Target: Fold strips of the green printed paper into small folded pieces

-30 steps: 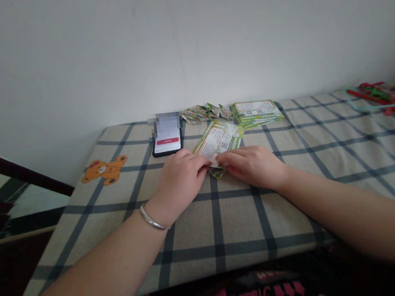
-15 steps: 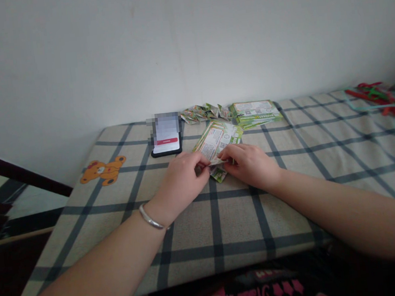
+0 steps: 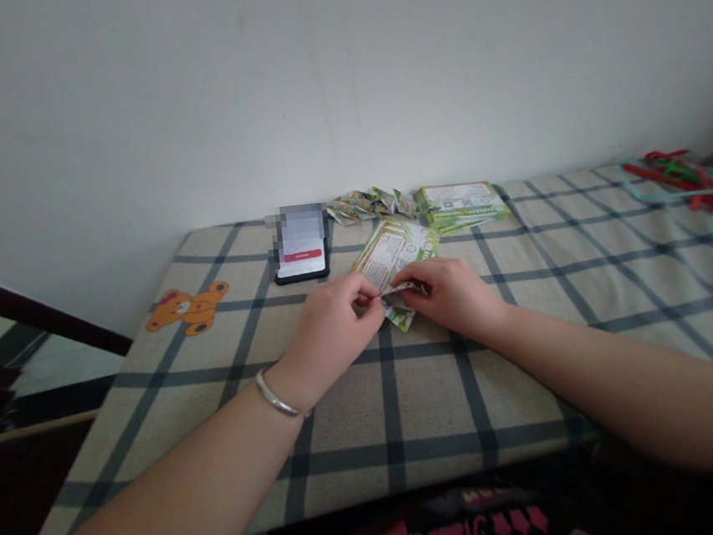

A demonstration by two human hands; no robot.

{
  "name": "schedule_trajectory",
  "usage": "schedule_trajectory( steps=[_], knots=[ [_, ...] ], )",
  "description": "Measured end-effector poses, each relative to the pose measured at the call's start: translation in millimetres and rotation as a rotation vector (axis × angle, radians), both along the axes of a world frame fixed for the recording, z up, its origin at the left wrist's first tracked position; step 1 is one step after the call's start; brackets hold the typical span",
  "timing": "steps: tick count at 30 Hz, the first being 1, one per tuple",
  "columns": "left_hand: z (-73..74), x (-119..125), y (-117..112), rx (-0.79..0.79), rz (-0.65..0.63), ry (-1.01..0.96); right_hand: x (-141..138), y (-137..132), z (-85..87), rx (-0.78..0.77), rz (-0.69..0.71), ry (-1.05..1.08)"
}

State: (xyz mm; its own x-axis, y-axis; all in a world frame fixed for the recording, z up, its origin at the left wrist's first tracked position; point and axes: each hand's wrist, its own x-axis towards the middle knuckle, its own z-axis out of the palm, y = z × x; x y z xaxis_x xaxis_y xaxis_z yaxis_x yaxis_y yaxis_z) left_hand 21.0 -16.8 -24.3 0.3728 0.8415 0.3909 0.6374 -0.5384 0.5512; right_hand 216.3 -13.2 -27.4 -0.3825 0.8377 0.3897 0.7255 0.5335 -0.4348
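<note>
My left hand pinches one edge of a small printed paper piece between thumb and fingertips. On the other side, my right hand grips the same piece, which appears thin and folded, seen nearly edge-on. Fingers cover most of it. A green and white printed part shows just below the fingertips; whether it belongs to the held piece I cannot tell. Directly behind my hands lies a fanned stack of green and white printed cards, partly hidden by my fingers.
Behind the stack, several folded paper pieces stand in a row by the wall. A pile of green cards lies right of them, a phone left. Red and teal ribbons lie far right on the checked tablecloth.
The held paper piece has tilted from a flatter angle to nearly edge-on. More of the green printed part shows below my fingers. Both hands stay in almost the same place.
</note>
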Motion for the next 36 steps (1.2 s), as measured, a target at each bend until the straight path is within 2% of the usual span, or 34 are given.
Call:
schedule_trajectory(
  steps=[8,12,18,23,27,30,36],
  knots=[
    [3.3,4,-4,0.108,-0.034,0.057,-1,1,-0.8,-0.007,0.014,-0.021],
    [3.8,2,-4,0.077,0.005,0.041,-1,2,-0.4,0.004,0.021,-0.02],
    [2.4,-7,5,0.033,0.073,-0.005,3,1,-0.4,-0.054,-0.036,0.151],
    [-1.2,-9,9,0.02,0.07,-0.01,7,2,-0.5,-0.042,-0.07,0.116],
    [0.6,-10,9,0.043,0.056,0.045,13,7,-1.0,0.055,0.025,-0.021],
    [5.0,-12,10,0.105,0.052,0.195,17,11,-1.1,0.145,0.147,-0.126],
    [8.4,-20,12,0.213,-0.089,0.407,21,14,-2.0,0.199,0.254,-0.162]
  ],
)
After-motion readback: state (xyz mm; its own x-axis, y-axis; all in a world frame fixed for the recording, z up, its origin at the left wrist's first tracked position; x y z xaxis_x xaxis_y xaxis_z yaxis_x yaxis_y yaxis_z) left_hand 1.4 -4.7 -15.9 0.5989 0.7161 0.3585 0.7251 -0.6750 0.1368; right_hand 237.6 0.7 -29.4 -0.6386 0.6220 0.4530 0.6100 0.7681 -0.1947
